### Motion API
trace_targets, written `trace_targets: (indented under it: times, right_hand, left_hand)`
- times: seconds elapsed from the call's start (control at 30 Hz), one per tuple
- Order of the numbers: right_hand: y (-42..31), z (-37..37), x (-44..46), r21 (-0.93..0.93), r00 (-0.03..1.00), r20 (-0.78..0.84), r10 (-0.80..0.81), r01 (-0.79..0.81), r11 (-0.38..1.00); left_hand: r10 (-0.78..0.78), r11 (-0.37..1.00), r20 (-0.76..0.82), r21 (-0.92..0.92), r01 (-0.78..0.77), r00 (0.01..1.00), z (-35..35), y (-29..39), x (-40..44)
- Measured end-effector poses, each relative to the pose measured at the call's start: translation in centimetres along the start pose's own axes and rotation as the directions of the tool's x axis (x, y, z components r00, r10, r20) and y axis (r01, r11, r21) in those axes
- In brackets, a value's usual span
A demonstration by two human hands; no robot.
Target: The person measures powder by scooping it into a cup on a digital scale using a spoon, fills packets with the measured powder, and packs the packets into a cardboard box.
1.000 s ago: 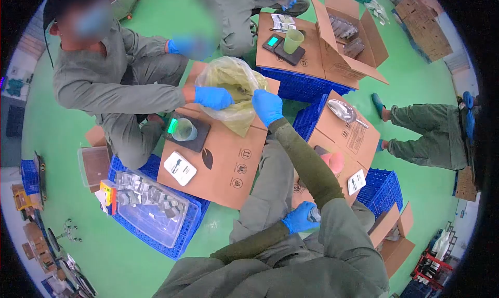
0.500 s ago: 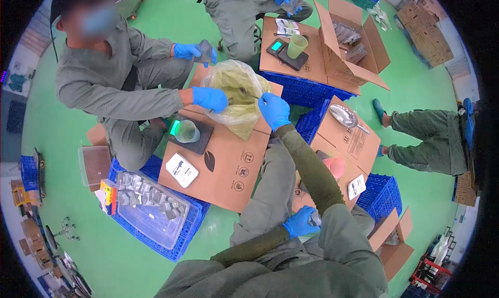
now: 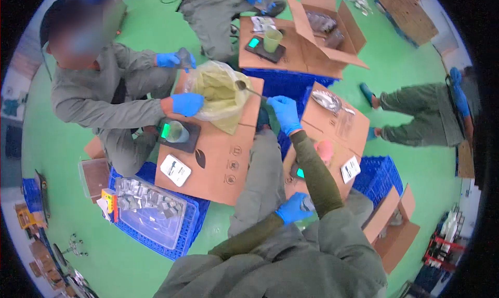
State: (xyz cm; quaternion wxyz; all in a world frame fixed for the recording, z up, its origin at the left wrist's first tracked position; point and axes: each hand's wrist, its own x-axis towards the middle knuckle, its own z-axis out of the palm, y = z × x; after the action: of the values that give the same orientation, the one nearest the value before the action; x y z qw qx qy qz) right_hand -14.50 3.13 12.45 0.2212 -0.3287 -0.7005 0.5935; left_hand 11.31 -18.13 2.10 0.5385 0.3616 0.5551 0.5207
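My right hand (image 3: 285,115), in a blue glove, grips the handle end of a spoon (image 3: 242,85). The spoon's bowl is over the near-right rim of a clear plastic bag (image 3: 228,111) with yellow-green contents. Low in front of my body, my gloved left hand (image 3: 295,208) is closed around a small grey pouch (image 3: 307,203), mostly hidden by the fingers. Close to my right forearm, a pink cup (image 3: 323,150) stands on the right-hand carton, partly covered by my sleeve. A scale with a lit green display (image 3: 300,173) shows beside the forearm.
A co-worker at left has one gloved hand (image 3: 187,104) beside the bag and a grey pouch in the other. A cup (image 3: 177,132) stands on a scale there. A metal scoop (image 3: 327,100) lies on the right carton. Several pouches (image 3: 148,196) fill a clear tray.
My right hand has drawn the spoon out of the bag's middle to its rim, toward the right. The left hand still holds the pouch. The whole view has shifted slightly.
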Motion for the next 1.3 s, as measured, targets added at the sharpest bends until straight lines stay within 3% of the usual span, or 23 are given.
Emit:
trace_targets:
  times: [0.07, 0.13, 0.2, 0.3, 0.43, 0.53, 0.57, 0.7, 0.8, 0.83, 0.97, 1.3]
  right_hand:
    - [-1.9, -4.0, -3.0, 0.020, 0.998, -0.051, 0.023, -0.022, 1.000]
    - [-1.3, -9.2, -5.7, -0.016, 0.993, -0.110, -0.047, 0.045, 0.999]
    - [-3.3, -14.7, -9.8, -0.116, 0.983, -0.160, -0.092, 0.073, 0.991]
    - [-2.9, -21.3, -15.4, -0.271, 0.939, -0.313, -0.143, 0.056, 0.961]
    - [-1.5, -25.2, -21.9, -0.397, 0.881, -0.470, -0.060, -0.150, 0.905]
    - [0.6, -24.5, -24.8, -0.768, 0.847, -0.325, -0.420, 0.023, 0.640]
    - [1.6, -24.3, -25.0, -0.904, 0.866, -0.154, -0.476, 0.070, 0.421]
    - [3.8, -23.6, -25.7, -0.975, 0.922, -0.056, -0.384, 0.031, 0.218]
    - [4.0, -23.7, -26.0, -0.922, 0.889, -0.121, -0.442, 0.065, 0.382]
    - [3.8, -23.7, -26.2, -0.915, 0.890, -0.135, -0.437, 0.057, 0.399]
    - [3.3, -23.9, -26.4, -0.857, 0.865, -0.229, -0.447, 0.039, 0.514]
    - [3.6, -23.9, -27.4, -0.617, 0.785, -0.470, -0.403, 0.035, 0.786]
  left_hand:
    - [0.040, 0.999, -0.056, 0.013, -0.040, 0.998, -0.8, 2.8, -1.1]
    - [0.036, 0.998, 0.144, 0.055, -0.045, 0.989, -0.9, 0.0, 0.5]
    - [0.000, 0.987, 0.040, 0.160, -0.007, 0.999, -1.0, 0.9, -0.2]
    - [0.040, 0.987, -0.092, 0.161, -0.025, 0.995, -1.3, 4.0, -1.6]
    - [-0.025, 0.981, 0.008, 0.191, 0.023, 1.000, -1.4, 2.2, -1.0]
    - [-0.052, 0.977, -0.008, 0.208, 0.053, 0.999, -1.4, 3.0, -1.4]
    - [-0.039, 0.967, -0.008, 0.250, 0.040, 0.999, -1.4, 3.1, -1.4]
    - [0.000, 0.946, -0.011, 0.325, 0.003, 1.000, -1.4, 1.9, -1.2]
    - [-0.060, 0.963, -0.010, 0.261, 0.060, 0.998, -1.5, 3.6, -1.7]
    - [0.025, 0.949, -0.023, 0.316, -0.016, 0.999, -1.5, 3.3, -1.6]
    - [-0.061, 0.980, 0.018, 0.192, 0.056, 0.998, -1.6, 3.4, -1.6]
    - [0.008, 0.989, 0.032, 0.147, -0.013, 0.999, -1.4, 7.0, -2.2]
